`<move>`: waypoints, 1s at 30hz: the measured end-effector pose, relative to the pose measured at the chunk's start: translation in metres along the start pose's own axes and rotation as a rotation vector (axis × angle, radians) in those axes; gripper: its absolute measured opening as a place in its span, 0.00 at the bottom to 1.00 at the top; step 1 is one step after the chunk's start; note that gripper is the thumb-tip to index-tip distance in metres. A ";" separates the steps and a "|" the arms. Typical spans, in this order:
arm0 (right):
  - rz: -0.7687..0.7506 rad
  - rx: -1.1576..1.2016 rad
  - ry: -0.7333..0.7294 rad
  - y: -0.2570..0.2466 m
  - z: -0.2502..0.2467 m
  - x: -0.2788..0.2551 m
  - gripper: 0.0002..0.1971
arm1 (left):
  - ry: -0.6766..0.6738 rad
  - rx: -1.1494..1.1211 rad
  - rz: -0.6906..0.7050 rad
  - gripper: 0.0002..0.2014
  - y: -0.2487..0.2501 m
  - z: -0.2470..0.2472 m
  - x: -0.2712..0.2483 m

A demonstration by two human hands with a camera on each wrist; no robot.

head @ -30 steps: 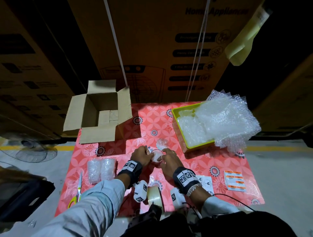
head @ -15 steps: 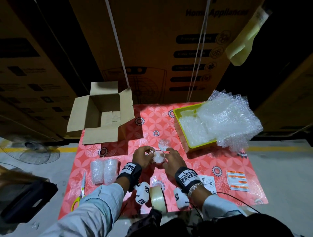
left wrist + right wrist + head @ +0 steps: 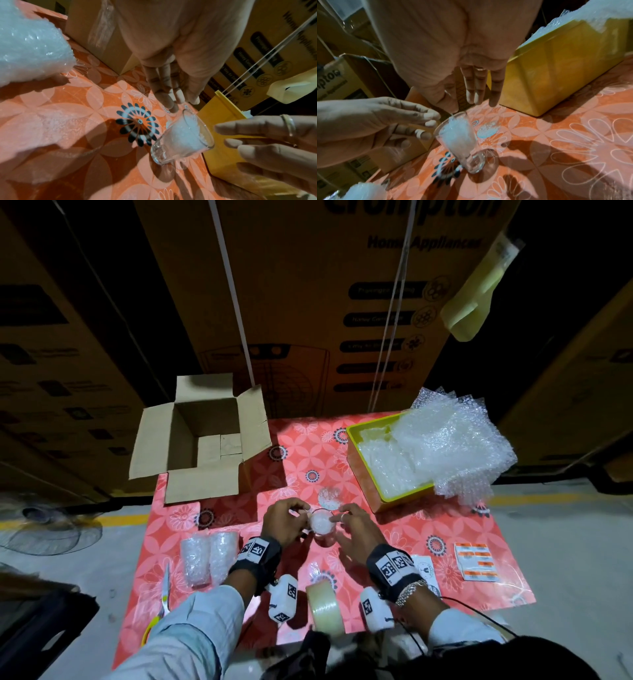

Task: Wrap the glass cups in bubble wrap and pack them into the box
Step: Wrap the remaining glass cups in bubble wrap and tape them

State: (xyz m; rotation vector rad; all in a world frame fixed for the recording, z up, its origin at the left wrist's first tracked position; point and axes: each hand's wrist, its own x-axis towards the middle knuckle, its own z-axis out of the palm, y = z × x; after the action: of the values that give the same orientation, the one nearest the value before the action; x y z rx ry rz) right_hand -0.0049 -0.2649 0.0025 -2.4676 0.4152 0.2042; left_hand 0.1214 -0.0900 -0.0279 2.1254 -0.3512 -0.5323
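You had two wrapped cups lying near-left, the box unfilled, and both hands loose-fingered, grasping nothing, around a stuffed, unwrapped cup mid-surface.

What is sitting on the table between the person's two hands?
A glass cup stuffed with bubble wrap stands between the left hand and right hand. The head view shows it best; both wrist views show fingertips close by its rim.

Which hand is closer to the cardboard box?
Left. The left hand sits on the side of the glass cup facing the cardboard box; the right hand is across it.
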 end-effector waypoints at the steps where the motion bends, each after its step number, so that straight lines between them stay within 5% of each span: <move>1: 0.008 0.047 0.037 0.003 -0.002 -0.002 0.11 | 0.006 0.002 0.016 0.07 0.003 -0.003 -0.003; 17: 0.181 0.497 0.493 0.030 -0.069 -0.046 0.03 | -0.219 0.015 0.405 0.04 0.100 0.019 -0.011; 30: 0.243 0.485 0.656 0.166 -0.215 -0.013 0.03 | -0.083 0.074 0.264 0.12 0.220 0.132 0.031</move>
State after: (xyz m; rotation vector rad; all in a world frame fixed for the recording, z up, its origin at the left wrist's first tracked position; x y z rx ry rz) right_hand -0.0632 -0.5170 0.0841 -1.9446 0.9177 -0.5633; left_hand 0.0713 -0.3204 0.0789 2.0887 -0.6969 -0.4598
